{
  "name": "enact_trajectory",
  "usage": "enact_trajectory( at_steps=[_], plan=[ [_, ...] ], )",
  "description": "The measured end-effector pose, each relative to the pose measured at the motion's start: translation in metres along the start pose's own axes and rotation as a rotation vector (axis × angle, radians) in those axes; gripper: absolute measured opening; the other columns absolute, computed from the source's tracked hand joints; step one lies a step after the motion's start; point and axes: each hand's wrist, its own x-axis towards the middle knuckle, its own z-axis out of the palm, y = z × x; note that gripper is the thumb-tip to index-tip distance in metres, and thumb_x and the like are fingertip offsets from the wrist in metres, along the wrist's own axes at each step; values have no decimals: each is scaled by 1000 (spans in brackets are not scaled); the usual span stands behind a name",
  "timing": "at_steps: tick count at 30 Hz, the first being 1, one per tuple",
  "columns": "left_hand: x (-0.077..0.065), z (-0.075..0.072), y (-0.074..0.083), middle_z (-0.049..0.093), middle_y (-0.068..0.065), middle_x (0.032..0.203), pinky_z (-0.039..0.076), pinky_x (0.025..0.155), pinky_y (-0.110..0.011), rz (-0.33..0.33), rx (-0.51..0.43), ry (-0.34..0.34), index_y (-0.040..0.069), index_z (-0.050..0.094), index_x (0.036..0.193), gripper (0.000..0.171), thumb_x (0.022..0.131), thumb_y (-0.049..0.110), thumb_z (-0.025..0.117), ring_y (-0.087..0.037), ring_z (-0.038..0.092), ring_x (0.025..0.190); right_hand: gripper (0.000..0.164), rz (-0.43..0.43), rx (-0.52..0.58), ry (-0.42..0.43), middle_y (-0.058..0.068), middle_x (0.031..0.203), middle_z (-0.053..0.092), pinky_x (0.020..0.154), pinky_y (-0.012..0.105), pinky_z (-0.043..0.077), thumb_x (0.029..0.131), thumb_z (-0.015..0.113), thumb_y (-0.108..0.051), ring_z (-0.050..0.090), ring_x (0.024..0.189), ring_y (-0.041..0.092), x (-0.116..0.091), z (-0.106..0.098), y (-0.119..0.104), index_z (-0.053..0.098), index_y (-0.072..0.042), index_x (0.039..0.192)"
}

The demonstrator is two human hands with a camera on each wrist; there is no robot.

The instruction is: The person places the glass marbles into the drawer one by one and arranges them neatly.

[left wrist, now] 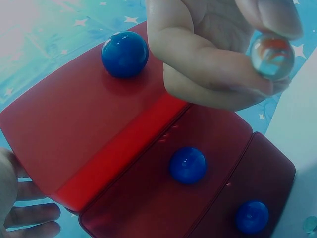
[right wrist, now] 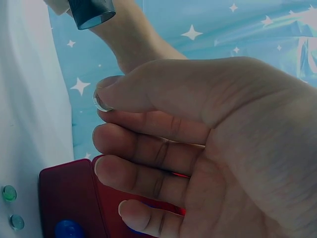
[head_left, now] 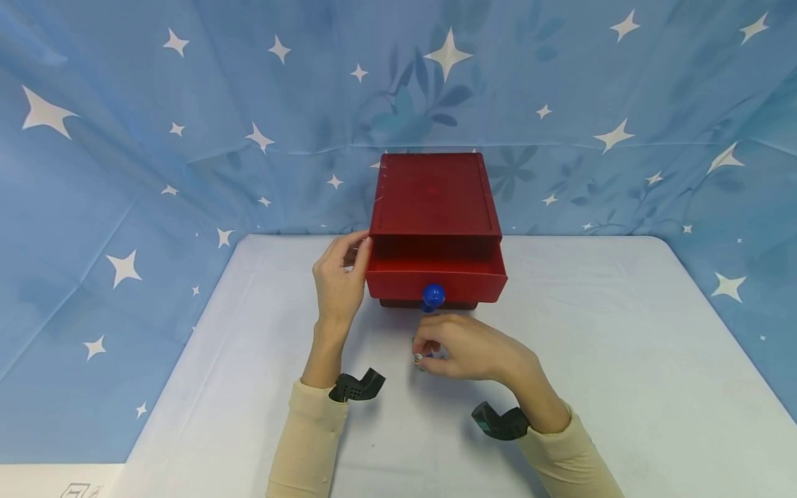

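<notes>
A small red cabinet (head_left: 432,194) with blue round knobs stands on the table, its top drawer (head_left: 405,285) pulled partway out. My left hand (head_left: 341,277) rests against the cabinet's left side near the front edge; its fingers (left wrist: 32,214) look fairly straight in the left wrist view. In front of the drawer's blue knob (head_left: 434,296), my right hand (head_left: 467,346) pinches a clear glass marble (left wrist: 272,57) with orange and light blue swirls between thumb and index finger. The right wrist view shows only a sliver of that marble, mostly covered by the thumb.
Two lower drawers with blue knobs (left wrist: 188,165) are closed beneath the top one. On the white table (head_left: 591,332), a green glass piece (right wrist: 9,193) and a paler one (right wrist: 17,222) lie in front of the cabinet. A blue star-patterned cloth (head_left: 249,104) hangs behind the table.
</notes>
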Motion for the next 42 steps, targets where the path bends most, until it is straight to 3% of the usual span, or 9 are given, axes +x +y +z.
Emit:
enact_trajectory(
  at_steps=[20,42],
  plan=[
    [0,0,0,74,-10,100,60,75,-22,0,18,-8,6,73,113,23,99,20,63,-19,71,78,6,6,-2,4,-9,86,63,78,22,53,88,75,-22,60,84,10,-1,-1,-1,70,-21,91],
    [0,0,0,74,-9,101,62,74,-29,-3,18,-10,7,74,114,24,99,23,63,-18,71,78,6,4,-7,-7,-8,86,64,77,21,53,88,75,-23,58,83,6,1,0,0,69,-22,89]
  ],
)
